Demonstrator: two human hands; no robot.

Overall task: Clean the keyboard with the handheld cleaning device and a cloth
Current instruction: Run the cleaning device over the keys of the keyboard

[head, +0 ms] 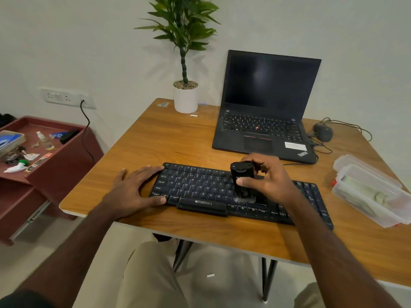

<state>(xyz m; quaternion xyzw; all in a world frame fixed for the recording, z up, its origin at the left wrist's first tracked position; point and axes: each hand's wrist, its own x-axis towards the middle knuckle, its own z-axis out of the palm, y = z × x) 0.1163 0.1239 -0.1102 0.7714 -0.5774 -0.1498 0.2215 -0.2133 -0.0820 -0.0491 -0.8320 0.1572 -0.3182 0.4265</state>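
Note:
A black keyboard (200, 190) lies across the front of the wooden table (178, 138). My left hand (135, 192) rests flat on the table, with its fingertips and thumb touching the keyboard's left end. My right hand (269, 178) grips a black handheld cleaning device (241, 178) upright over the keys right of centre. The device's pale brush tip (244, 200) touches the bottom key row. A greenish cloth (369, 192) lies inside a clear plastic box (355, 196) at the table's right edge.
An open black laptop (266, 107) stands at the back, with a wired mouse (323, 131) to its right. A potted plant (185, 96) stands at the back centre. A red side table (55, 165) with small items is to the left.

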